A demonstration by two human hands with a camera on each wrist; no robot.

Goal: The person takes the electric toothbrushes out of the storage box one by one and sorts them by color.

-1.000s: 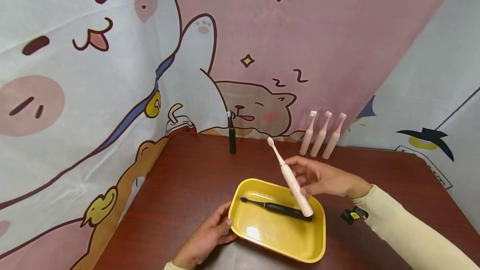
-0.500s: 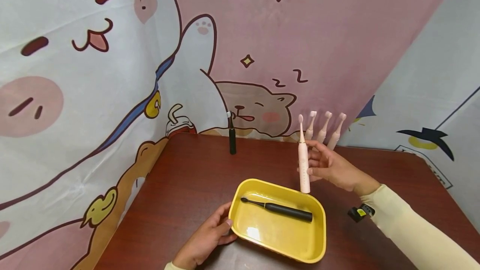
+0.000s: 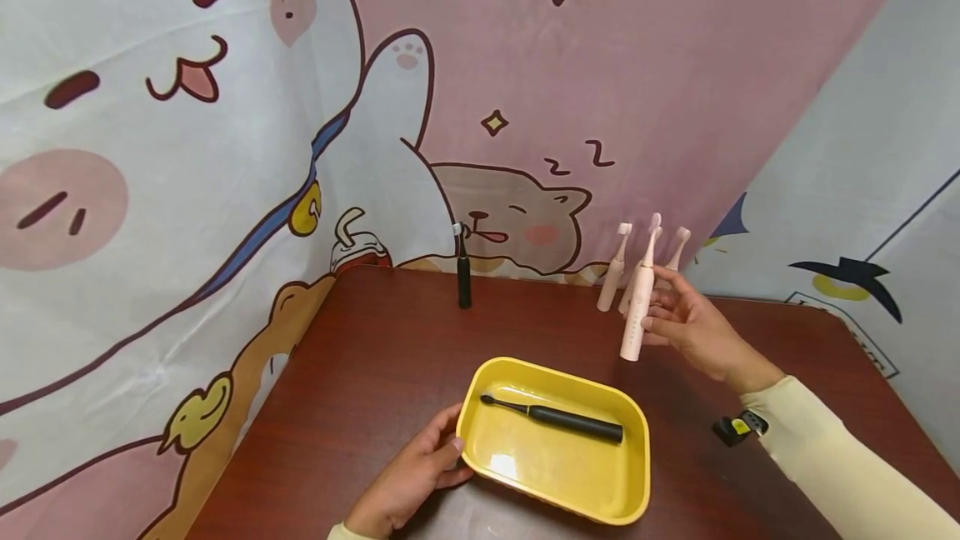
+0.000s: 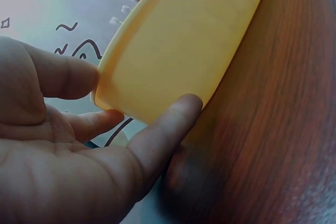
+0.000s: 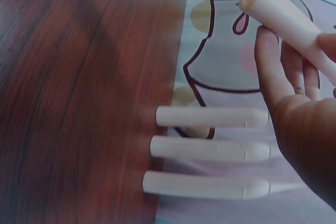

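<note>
My right hand (image 3: pixel 693 327) holds a pale pink electric toothbrush (image 3: pixel 637 311) between thumb and fingers, upright with its brush head at the top. It is raised in front of three similar pink toothbrushes (image 5: pixel 210 148) standing in a row at the back of the table, partly covering them in the head view. In the right wrist view the base of the held toothbrush (image 5: pixel 273 9) faces the camera. My left hand (image 3: pixel 420 469) grips the left end of a yellow bin (image 3: pixel 555 507), thumb and fingers spread around its wall (image 4: pixel 173 45). A black electric toothbrush (image 3: pixel 573 422) lies inside the bin.
Another black electric toothbrush (image 3: pixel 464 277) with a white head stands at the back of the dark red wooden table (image 3: pixel 375 357), left of the pink row. A cartoon-printed cloth (image 3: pixel 637 65) hangs right behind the table's back edge and along the left.
My right hand has carried the pink toothbrush from over the bin back and to the right, toward the pink row, turning it from tilted to upright. The left hand and bin have stayed put.
</note>
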